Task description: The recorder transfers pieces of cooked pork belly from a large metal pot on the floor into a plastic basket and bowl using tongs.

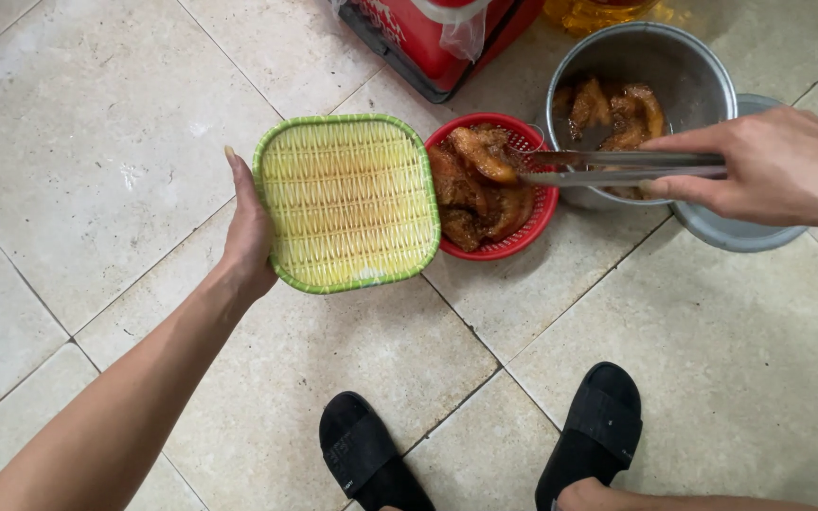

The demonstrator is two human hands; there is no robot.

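**Two hands, two baskets: transferring marinated meat by tongs**

Two hands work over a tiled floor [97, 142], viewed from above. The landmark is the red basket [532, 222], a round perforated one holding several brown, glazed pieces of meat [475, 185]. Immediately left of the red basket, touching its rim, sits a square green woven basket [347, 203], which holds nothing. The left hand [248, 237] grips the far left edge of the green basket, fingers curled under the rim and thumb raised, steadying it. To the right of the red basket stands a metal pot [684, 80] with more meat inside, set on a grey lid or plate [740, 232]. The right hand [778, 166] is closed around the handle end of metal tongs [617, 167], which reach leftward across the pot's rim so that their tips lie over the right side of the red basket, at one piece of meat.

Step in hand, as judged: lifting or placing a piece at the red basket with the tongs. Whether the tips actually pinch the piece cannot be told. The next move calls for a firm squeeze and a level carry, since the glazed pieces look slippery. Below the red basket, two feet in black slippers [371, 454] are visible; above it, a red container [428, 38].
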